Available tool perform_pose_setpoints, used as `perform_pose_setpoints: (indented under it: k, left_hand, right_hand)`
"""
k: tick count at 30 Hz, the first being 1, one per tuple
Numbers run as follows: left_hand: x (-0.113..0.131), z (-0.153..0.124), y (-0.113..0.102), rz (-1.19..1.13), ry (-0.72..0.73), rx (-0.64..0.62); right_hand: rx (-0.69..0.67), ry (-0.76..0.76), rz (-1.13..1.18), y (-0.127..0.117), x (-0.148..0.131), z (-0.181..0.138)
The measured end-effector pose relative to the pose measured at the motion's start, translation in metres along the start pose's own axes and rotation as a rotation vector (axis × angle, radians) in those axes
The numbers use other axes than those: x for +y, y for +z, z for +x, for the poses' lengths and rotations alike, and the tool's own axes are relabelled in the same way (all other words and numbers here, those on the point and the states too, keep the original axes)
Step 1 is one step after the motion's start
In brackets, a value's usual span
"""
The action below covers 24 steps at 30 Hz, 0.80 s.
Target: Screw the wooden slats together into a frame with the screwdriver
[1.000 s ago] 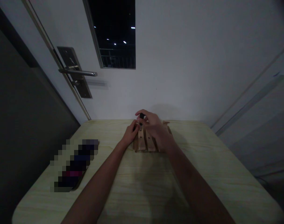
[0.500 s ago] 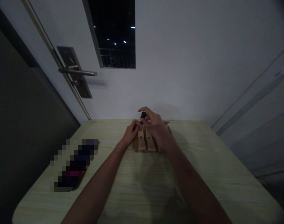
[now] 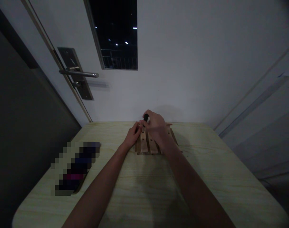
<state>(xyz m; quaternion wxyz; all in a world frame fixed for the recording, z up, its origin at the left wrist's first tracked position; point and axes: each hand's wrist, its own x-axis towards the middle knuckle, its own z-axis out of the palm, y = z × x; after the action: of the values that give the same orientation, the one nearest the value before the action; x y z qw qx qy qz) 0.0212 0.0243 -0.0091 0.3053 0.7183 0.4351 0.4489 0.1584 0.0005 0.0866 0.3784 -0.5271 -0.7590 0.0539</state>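
Note:
My right hand [image 3: 155,124] is closed round the black handle of a small screwdriver [image 3: 146,117], held upright over the far left part of a slatted wooden piece [image 3: 144,146]. Its metal shaft points down at a slat; whether the tip sits in a screw is too small to tell. Dark round spots, holes or screws, show on the pale slats. At the piece's far left corner, my left hand [image 3: 133,134] has its fingers curled on the edge, close beside the shaft. My right hand and forearm hide much of the piece's right side.
The piece lies near the back edge of a pale wood-grain table [image 3: 125,196]. Behind the table stands a white door with a metal handle [image 3: 81,74] and a dark window [image 3: 118,34]. A blurred-out phone-like object [image 3: 79,167] lies on the left.
My right hand's raised fingers have come down and closed round the screwdriver handle, and the wrist has turned slightly left. My left hand and the wooden piece stay nearly where they were.

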Motion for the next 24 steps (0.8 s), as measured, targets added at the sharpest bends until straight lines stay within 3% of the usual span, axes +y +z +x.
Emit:
perform_pose_setpoints:
  k: [3, 7, 16, 24]
  left_hand:
    - [0.001, 0.0, 0.0, 0.001, 0.001, 0.003]
    - [0.004, 0.001, 0.0, -0.001, 0.007, 0.001]
    - [0.004, 0.0, 0.0, -0.01, -0.004, -0.005]
    - [0.001, 0.001, 0.001, 0.002, 0.014, 0.009]
  right_hand:
    - [-0.038, -0.079, 0.148, 0.003, 0.003, -0.001]
    - [-0.053, -0.065, 0.253, 0.004, 0.003, -0.001]
    - [-0.117, -0.043, 0.192, -0.011, 0.001, 0.0]
    - [-0.096, -0.063, 0.132, -0.016, -0.005, 0.003]
